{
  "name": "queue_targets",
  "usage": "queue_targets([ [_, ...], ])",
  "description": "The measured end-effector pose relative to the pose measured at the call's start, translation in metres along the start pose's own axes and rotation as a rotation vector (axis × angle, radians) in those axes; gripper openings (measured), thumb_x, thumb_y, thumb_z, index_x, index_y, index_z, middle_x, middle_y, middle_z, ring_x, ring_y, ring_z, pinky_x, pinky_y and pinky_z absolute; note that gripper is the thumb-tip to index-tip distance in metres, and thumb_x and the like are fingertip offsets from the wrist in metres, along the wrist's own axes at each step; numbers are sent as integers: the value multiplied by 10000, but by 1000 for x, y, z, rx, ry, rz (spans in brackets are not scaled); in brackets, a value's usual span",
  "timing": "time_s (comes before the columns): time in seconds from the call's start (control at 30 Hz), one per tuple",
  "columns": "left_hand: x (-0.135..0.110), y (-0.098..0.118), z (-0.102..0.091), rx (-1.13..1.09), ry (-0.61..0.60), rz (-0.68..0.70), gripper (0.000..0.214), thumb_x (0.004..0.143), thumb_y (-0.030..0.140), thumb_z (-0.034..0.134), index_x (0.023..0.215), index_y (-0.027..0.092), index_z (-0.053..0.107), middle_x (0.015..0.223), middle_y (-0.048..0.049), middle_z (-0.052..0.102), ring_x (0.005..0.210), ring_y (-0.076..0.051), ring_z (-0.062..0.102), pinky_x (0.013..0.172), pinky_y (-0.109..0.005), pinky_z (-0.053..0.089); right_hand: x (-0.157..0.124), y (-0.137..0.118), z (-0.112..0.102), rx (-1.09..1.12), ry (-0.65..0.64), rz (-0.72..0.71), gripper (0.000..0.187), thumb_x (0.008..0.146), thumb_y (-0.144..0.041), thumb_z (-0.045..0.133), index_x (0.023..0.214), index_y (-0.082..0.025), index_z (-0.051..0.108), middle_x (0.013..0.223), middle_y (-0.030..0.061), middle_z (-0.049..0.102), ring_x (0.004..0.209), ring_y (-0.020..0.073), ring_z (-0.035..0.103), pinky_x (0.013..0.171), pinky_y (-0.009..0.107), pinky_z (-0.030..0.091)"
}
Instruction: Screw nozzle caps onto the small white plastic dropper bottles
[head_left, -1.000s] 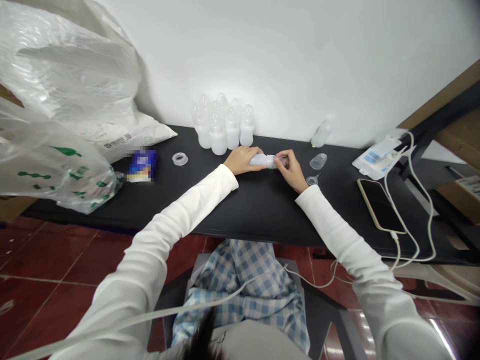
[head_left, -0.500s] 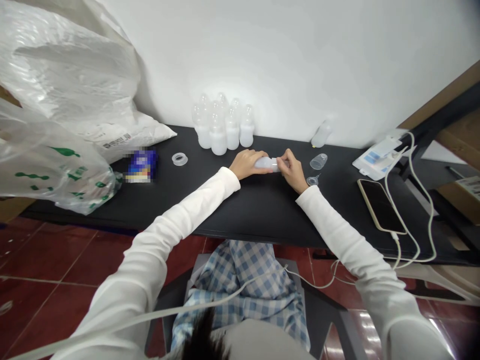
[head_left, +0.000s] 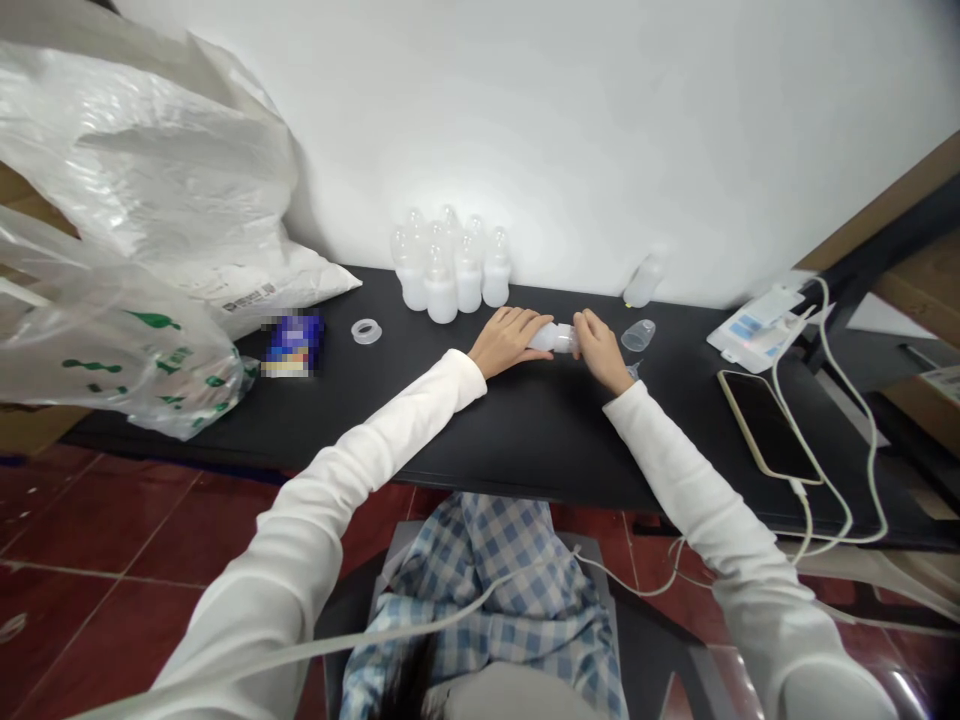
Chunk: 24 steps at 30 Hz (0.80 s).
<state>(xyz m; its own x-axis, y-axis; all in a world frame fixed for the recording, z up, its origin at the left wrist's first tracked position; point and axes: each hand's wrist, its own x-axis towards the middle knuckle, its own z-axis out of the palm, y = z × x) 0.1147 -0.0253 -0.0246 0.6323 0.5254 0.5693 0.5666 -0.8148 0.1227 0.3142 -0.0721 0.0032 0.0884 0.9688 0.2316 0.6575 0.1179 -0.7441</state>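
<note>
both hands (head_left: 510,340) (head_left: 599,350) edged right, fingers (head_left: 528,324) clamped on a bottle (head_left: 556,338), over the black tabletop (head_left: 525,430) (white wall (head_left: 570,150) behind)

Single view from a camera worn on the person's head, above the lap, facing forward and tilted down across a black desk (head_left: 495,430). White sleeves (head_left: 360,450) and checked clothing (head_left: 495,560) loom close, past the desk's near edge. The left fingers (head_left: 523,326) and right fingers (head_left: 587,328) appear smaller, farther off. Beyond the far edge, a white wall (head_left: 570,130) fills the top.
</note>
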Motion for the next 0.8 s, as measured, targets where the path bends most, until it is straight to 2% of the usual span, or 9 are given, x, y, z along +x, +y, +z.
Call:
queue_targets([
  [0.13, 0, -3, 7, -81, 62, -74, 577, 912, 553, 674, 1334, 173, 573, 1301, -172, 679, 1229, -328, 635, 1079, -482, 449, -6, -1, -6, -244, 38, -42, 403, 1033, -599, 334, 929, -265, 532, 696, 11, 647, 718, 247, 654, 713, 341, 426],
  [0.27, 0, -13, 16, -214, 157, -270, 545, 964, 537, 608, 1353, 177, 481, 1290, -177, 644, 1212, -303, 637, 1075, -480, 474, -9, -3, -14, -395, 194, -176, 424, 1047, -529, 332, 1218, -224, 570, 969, 77, 719, 912, 263, 693, 713, 314, 415],
  [0.37, 1, -23, 28, -298, 207, -337, 562, 980, 527, 574, 1380, 177, 392, 1334, -186, 573, 1287, -290, 587, 1121, -474, 453, -8, -8, -25, -545, 273, -184, 383, 1043, -466, 368, 1132, -206, 636, 995, 102, 724, 918, 254, 684, 688, 298, 380],
  [0.47, 5, -31, 41, -315, 218, -378, 656, 930, 415, 661, 1413, 151, 304, 1371, -211, 495, 1377, -306, 505, 1186, -497, 395, -9, -17, -36, -727, 182, -77, 398, 1035, -467, 406, 940, -205, 690, 799, 95, 711, 786, 249, 671, 673, 303, 342],
  [0.57, 9, -36, 50, -275, 203, -520, 635, 907, 325, 676, 1397, 144, 315, 1318, -205, 491, 1359, -333, 500, 1178, -548, 384, -11, -25, -46, -822, 52, -15, 439, 1020, -503, 444, 841, -213, 720, 692, 94, 684, 736, 259, 662, 677, 319, 349],
  [0.63, 11, -36, 51, -237, 172, -589, 543, 909, 369, 682, 1320, 157, 398, 1252, -186, 508, 1299, -353, 538, 1123, -568, 426, -11, -25, -53, -817, -27, 1, 494, 1017, -527, 440, 762, -223, 736, 694, 98, 693, 746, 262, 666, 682, 331, 371],
  [0.73, 12, -33, 47, -238, 125, -559, 426, 912, 460, 680, 1165, 178, 485, 1204, -167, 522, 1159, -343, 623, 1006, -535, 516, -8, -15, -65, -767, -176, 65, 573, 1015, -539, 424, 645, -245, 748, 614, 84, 662, 733, 258, 671, 682, 348, 409],
  [0.8, 10, -31, 44, -269, 129, -547, 401, 923, 465, 668, 1138, 178, 489, 1216, -170, 522, 1065, -311, 667, 935, -503, 556, -6, -6, -72, -728, -266, 92, 564, 1007, -534, 435, 652, -256, 772, 522, 66, 598, 677, 246, 663, 669, 355, 429],
])
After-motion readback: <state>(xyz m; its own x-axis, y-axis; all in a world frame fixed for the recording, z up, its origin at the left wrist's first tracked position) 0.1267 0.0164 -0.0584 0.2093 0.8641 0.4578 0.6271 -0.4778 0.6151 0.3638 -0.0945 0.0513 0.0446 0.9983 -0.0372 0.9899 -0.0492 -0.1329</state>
